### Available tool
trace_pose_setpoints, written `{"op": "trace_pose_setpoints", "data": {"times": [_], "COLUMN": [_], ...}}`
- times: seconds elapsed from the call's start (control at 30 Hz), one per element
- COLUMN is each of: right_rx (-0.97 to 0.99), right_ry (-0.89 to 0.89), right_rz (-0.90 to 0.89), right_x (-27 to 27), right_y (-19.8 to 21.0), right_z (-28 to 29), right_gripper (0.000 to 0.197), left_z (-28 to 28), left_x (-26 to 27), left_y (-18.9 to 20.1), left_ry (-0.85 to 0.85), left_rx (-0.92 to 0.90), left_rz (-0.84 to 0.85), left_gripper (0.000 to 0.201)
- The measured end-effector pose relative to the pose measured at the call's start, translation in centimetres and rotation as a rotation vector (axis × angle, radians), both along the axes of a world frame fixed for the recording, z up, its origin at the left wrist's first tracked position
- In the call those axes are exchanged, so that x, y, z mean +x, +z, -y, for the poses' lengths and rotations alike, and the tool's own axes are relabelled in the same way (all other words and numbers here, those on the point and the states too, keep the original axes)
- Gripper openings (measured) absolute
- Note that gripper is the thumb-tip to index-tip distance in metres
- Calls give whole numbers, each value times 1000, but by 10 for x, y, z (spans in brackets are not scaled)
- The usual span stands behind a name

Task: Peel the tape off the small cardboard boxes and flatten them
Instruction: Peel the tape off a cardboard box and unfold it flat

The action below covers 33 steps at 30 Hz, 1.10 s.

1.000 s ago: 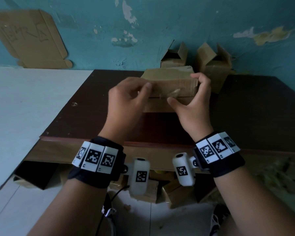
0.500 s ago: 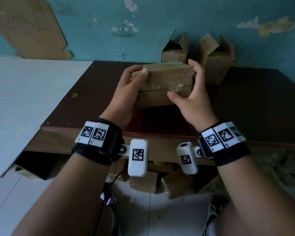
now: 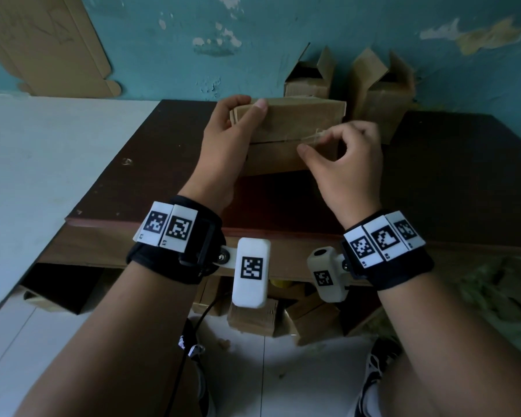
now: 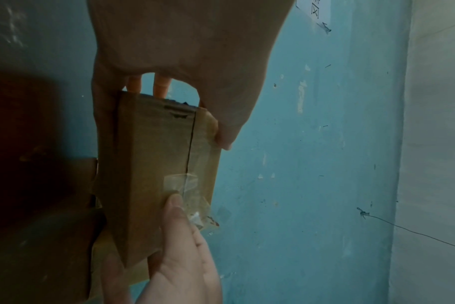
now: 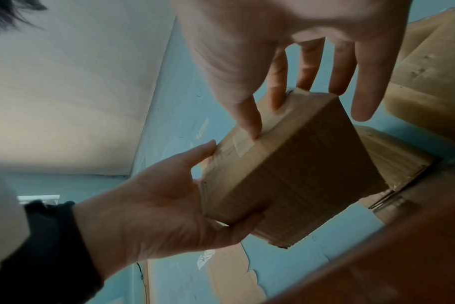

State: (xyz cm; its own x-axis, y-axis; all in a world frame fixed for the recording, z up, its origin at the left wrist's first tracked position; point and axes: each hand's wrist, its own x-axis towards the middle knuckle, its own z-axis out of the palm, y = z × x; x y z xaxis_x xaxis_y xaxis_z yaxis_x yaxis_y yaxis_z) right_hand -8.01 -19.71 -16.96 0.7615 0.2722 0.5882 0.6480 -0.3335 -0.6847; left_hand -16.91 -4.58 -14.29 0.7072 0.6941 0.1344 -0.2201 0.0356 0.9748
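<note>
A small brown cardboard box (image 3: 292, 124) is held above the dark table (image 3: 433, 176), its taped seam facing me. My left hand (image 3: 238, 115) grips the box's left end, thumb on the front and fingers behind. My right hand (image 3: 316, 142) pinches a lifted, crumpled end of clear tape (image 3: 318, 134) near the right end of the seam. In the left wrist view the tape (image 4: 187, 191) is partly peeled from the box (image 4: 156, 164) under my right thumb. In the right wrist view thumb and forefinger pinch the tape (image 5: 270, 115) at the edge of the box (image 5: 299, 174).
Two open cardboard boxes (image 3: 309, 79) (image 3: 379, 88) stand at the back of the table against the blue wall. A flat cardboard sheet (image 3: 42, 40) leans on the wall at the upper left. A white surface (image 3: 42, 161) adjoins the table. More boxes (image 3: 253, 314) lie under the table.
My left hand has shifted to grip the box's left end. My right hand has let go of the right end and now pinches the tape at the seam.
</note>
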Motion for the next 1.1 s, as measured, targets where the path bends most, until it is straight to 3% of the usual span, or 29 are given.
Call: {"op": "trace_pose_setpoints", "data": {"times": [0.1, 0.27, 0.67, 0.97, 1.1], "right_rx": [-16, 37, 580, 726, 728], "right_ry": [23, 97, 464, 548, 530], "right_rz": [-31, -91, -786, -987, -978], "right_x": [-4, -3, 4, 9, 10], "right_y": [2, 4, 24, 22, 19], "right_z": [0, 1, 14, 16, 14], "right_gripper": [18, 18, 18, 11, 11], "left_z": [0, -3, -23, -23, -22], "left_x": [-1, -5, -18, -20, -19], "left_y": [0, 4, 9, 10, 11], "left_ry": [17, 47, 73, 82, 102], "left_rx": [19, 29, 5, 13, 19], "left_rz": [-9, -23, -81, -102, -101], "left_gripper": [33, 33, 16, 15, 21]}}
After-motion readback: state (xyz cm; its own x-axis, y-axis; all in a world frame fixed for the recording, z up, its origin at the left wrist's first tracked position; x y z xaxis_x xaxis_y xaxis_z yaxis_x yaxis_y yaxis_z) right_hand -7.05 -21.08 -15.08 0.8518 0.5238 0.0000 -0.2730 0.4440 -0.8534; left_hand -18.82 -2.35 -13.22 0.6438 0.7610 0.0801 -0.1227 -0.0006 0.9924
